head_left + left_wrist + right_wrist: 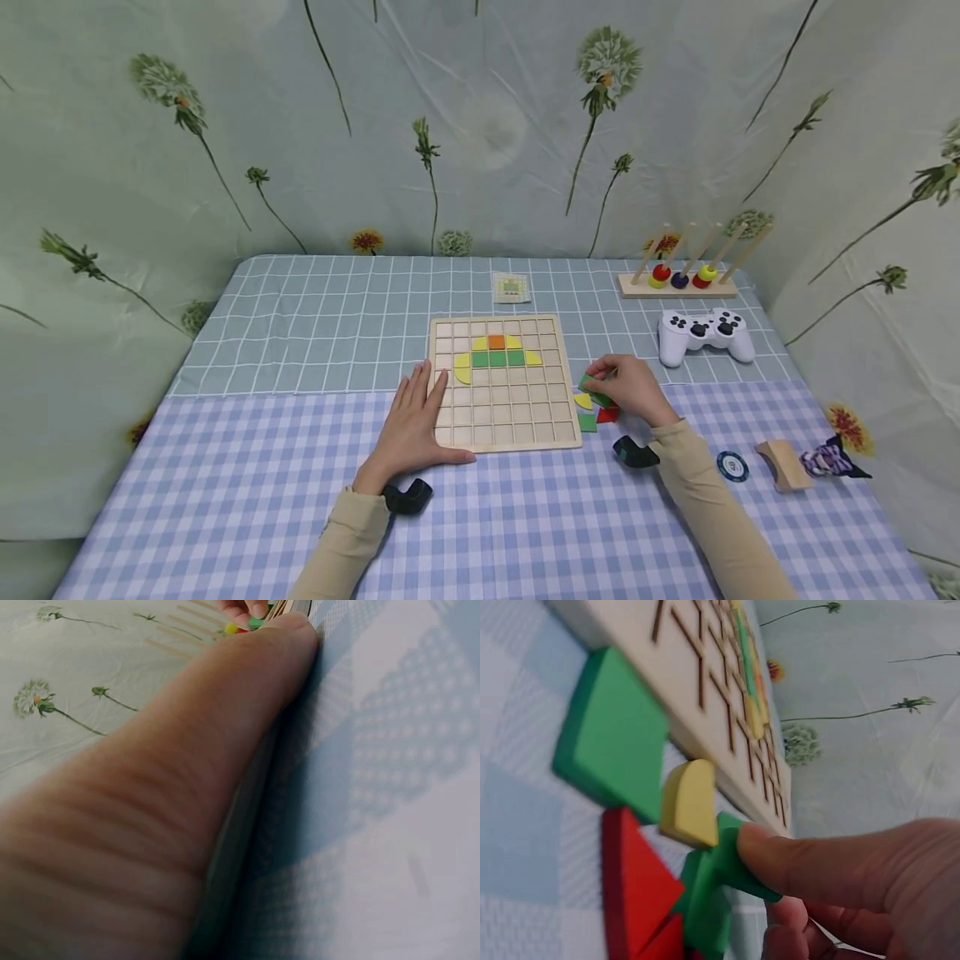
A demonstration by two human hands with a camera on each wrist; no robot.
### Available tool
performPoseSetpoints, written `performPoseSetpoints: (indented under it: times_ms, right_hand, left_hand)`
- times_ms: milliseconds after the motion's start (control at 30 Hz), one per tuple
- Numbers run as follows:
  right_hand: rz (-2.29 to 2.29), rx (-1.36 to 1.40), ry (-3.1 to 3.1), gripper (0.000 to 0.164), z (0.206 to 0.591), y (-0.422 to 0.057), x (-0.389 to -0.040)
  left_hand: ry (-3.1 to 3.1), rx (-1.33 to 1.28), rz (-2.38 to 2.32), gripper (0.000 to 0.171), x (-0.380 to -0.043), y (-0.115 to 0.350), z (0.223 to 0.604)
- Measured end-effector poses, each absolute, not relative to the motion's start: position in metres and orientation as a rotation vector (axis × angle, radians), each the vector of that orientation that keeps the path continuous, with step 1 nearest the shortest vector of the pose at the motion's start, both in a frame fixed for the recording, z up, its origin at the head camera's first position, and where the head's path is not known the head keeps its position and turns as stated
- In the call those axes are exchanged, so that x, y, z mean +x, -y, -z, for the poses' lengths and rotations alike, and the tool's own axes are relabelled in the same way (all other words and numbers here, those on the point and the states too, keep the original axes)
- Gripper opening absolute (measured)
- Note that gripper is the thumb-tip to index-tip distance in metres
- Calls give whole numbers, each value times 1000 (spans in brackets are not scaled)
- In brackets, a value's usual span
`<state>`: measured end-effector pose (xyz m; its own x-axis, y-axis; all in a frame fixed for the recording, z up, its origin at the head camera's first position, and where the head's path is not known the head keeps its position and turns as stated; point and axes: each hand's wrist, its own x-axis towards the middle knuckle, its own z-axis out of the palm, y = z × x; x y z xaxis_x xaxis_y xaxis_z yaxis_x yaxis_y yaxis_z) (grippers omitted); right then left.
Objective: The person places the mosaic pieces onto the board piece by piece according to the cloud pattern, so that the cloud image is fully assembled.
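Note:
A wooden grid board (491,414) lies on the cloth, with yellow, green and one orange tile (496,342) set in its upper cells. My left hand (408,425) rests with spread fingers along the board's left edge, its thumb by the front corner. Right of the board, my right hand (632,388) pinches a green tile (739,862) between thumb and fingers. Around it lie a green square tile (619,735), a yellow rounded tile (691,804), red triangular tiles (634,881) and another green tile (705,919), partly hidden beneath the pinched one.
Behind the board lies a small pattern card (511,287). At the back right stand a peg rack with beads (637,289) and a white game controller (705,333). A round chip (732,467), a wooden arch block (783,465) and a small cartoon figure (825,460) lie right of the forearm.

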<state>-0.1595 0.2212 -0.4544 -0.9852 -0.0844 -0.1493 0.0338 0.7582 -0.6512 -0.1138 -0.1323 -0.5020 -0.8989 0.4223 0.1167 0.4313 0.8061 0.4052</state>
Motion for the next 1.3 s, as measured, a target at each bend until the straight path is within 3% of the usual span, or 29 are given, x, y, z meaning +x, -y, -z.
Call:
performPoseSetpoints:
  times_ms: [400,667,867,1300]
  right_hand:
    - [1135,-188,-2763,16,446,-218,-163]
    - [1240,-327,-2743,17,442,-171,-166]
    - [1272,-444,-2753,8,448,-133,-168]
    - [1126,-476,-2850,8,458,-85,-174]
  left_hand:
    - [2991,-684,653,129,-115,133,501]
    - [2971,-701,663,128,-115,133,500]
    - [2978,-694,659,129,-115,133,501]
    - [2975,-694,663,129,-115,133,501]
